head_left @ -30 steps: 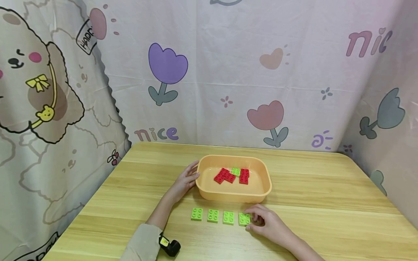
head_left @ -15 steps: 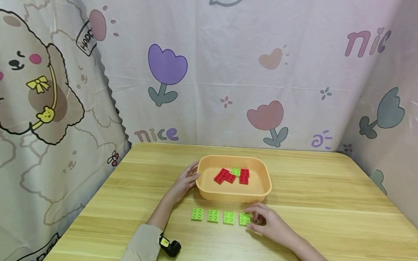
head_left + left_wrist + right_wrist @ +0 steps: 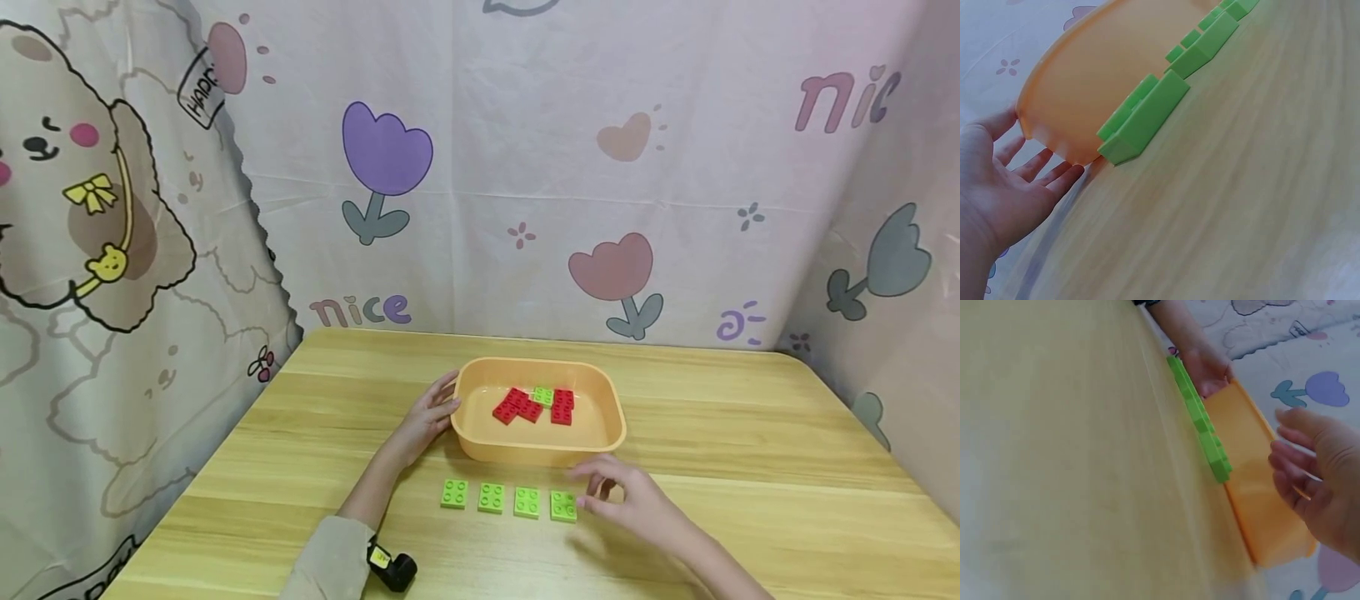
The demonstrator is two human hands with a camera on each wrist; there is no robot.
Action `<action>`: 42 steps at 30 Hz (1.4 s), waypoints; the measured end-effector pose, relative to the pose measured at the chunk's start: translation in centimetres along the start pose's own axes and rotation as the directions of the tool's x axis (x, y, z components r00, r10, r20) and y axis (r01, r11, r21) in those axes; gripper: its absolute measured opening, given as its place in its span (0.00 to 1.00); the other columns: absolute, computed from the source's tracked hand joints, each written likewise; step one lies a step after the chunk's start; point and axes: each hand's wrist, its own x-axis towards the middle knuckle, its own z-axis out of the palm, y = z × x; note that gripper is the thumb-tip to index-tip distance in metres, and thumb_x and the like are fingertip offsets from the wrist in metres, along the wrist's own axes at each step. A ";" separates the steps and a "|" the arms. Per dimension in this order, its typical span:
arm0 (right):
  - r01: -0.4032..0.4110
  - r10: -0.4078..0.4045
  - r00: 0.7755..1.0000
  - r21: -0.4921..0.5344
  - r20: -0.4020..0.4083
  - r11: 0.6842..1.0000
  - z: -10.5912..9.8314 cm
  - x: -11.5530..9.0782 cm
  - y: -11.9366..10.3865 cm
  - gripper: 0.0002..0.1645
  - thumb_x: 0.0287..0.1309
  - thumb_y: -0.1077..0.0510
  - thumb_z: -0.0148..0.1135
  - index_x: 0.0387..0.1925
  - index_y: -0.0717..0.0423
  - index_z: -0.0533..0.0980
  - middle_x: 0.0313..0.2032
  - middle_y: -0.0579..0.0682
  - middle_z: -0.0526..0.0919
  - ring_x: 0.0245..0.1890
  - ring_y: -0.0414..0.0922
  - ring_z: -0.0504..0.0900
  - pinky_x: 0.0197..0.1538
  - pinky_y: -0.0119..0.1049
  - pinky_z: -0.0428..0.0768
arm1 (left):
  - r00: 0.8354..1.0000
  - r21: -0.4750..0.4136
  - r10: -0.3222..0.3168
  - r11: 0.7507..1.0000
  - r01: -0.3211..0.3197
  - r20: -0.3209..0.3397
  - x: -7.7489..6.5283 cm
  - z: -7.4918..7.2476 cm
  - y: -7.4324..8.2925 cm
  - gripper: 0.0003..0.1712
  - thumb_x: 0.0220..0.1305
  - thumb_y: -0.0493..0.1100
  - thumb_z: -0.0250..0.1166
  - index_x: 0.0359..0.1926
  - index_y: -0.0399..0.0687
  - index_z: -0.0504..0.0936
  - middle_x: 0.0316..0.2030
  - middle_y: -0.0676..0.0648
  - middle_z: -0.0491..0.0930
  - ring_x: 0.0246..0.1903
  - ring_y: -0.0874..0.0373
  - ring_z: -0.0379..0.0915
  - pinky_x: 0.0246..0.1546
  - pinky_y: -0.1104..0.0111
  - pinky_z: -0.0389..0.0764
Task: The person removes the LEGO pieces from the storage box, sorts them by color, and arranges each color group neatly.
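Note:
Fingers spread and fairly straight, my left hand (image 3: 422, 422) rests against the left end of an orange plastic bin (image 3: 536, 453). Its thumb lies at the rim in the left wrist view. My right hand (image 3: 633, 500) hovers beside the rightmost green toy brick (image 3: 563, 506), fingers loosely bent and nothing between them. That brick ends a row of several green bricks lying studs up before the bin, with the leftmost brick (image 3: 453, 493) nearest my left forearm. Seen from the right wrist, my right hand (image 3: 1319, 475) is near the bin's wall (image 3: 1254, 481).
Inside the bin lie several red bricks (image 3: 562, 407) and one green brick (image 3: 543, 397). The wooden table (image 3: 750, 433) reaches back to a printed cloth backdrop (image 3: 487, 167). A black wrist camera (image 3: 393, 571) is strapped near the left sleeve (image 3: 327, 557).
My right hand has come off the rightmost green brick, shifting slightly right and up. The left hand, the bin and the row of bricks stay where they were.

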 end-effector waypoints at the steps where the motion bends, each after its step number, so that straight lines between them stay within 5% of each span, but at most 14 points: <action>1: 0.002 -0.002 1.000 0.001 -0.001 1.000 -0.2 0.3 -0.2 0.15 0.50 0.65 0.66 0.43 0.58 0.78 0.33 0.49 0.79 0.26 0.36 0.75 0.29 0.30 0.78 | 1.000 0.000 0.001 1.000 -0.001 0.001 0.0 0.0 0.0 0.33 0.66 0.33 0.52 0.69 0.44 0.52 0.67 0.35 0.49 0.63 0.42 0.50 0.59 0.57 0.62; 15: -0.044 0.044 0.999 0.014 0.026 0.999 -1.8 5.1 -0.6 0.13 0.53 0.61 0.65 0.42 0.54 0.78 0.38 0.47 0.79 0.29 0.40 0.76 0.33 0.33 0.79 | 1.000 0.018 0.008 1.000 -0.008 0.004 -0.2 0.1 0.2 0.33 0.66 0.34 0.52 0.70 0.44 0.51 0.67 0.35 0.49 0.63 0.42 0.50 0.59 0.56 0.62; 20: -0.133 0.136 0.989 -0.040 0.056 0.990 -2.3 7.0 0.6 0.12 0.54 0.57 0.65 0.42 0.52 0.79 0.35 0.44 0.78 0.30 0.41 0.76 0.35 0.34 0.78 | 1.000 0.022 0.009 1.000 -0.009 -0.006 -0.3 0.2 0.2 0.33 0.66 0.33 0.52 0.70 0.43 0.51 0.67 0.35 0.49 0.63 0.42 0.50 0.59 0.57 0.62; 27: -0.156 0.158 0.987 -0.053 0.037 0.986 -2.3 9.5 2.8 0.12 0.53 0.61 0.65 0.41 0.59 0.79 0.30 0.47 0.77 0.28 0.42 0.75 0.31 0.33 0.78 | 1.000 0.014 0.007 1.000 -0.007 0.003 -0.3 0.3 0.3 0.33 0.66 0.33 0.51 0.70 0.43 0.51 0.67 0.35 0.49 0.64 0.42 0.50 0.58 0.58 0.63; 32: -0.198 0.200 0.979 -0.075 0.027 0.977 -2.0 10.7 4.3 0.13 0.51 0.64 0.65 0.41 0.62 0.79 0.31 0.50 0.79 0.27 0.43 0.74 0.26 0.31 0.75 | 1.000 0.019 0.005 1.000 -0.005 0.001 -0.3 0.2 0.3 0.33 0.66 0.33 0.51 0.69 0.43 0.51 0.67 0.36 0.49 0.63 0.43 0.51 0.58 0.59 0.63; 42: -0.241 0.244 0.970 -0.093 0.017 0.966 -1.4 11.8 5.9 0.13 0.49 0.66 0.65 0.39 0.67 0.78 0.38 0.60 0.81 0.30 0.46 0.78 0.31 0.32 0.77 | 1.000 0.019 0.009 1.000 -0.009 -0.006 -0.3 0.2 0.1 0.33 0.66 0.34 0.52 0.70 0.44 0.52 0.67 0.35 0.49 0.64 0.42 0.50 0.59 0.57 0.62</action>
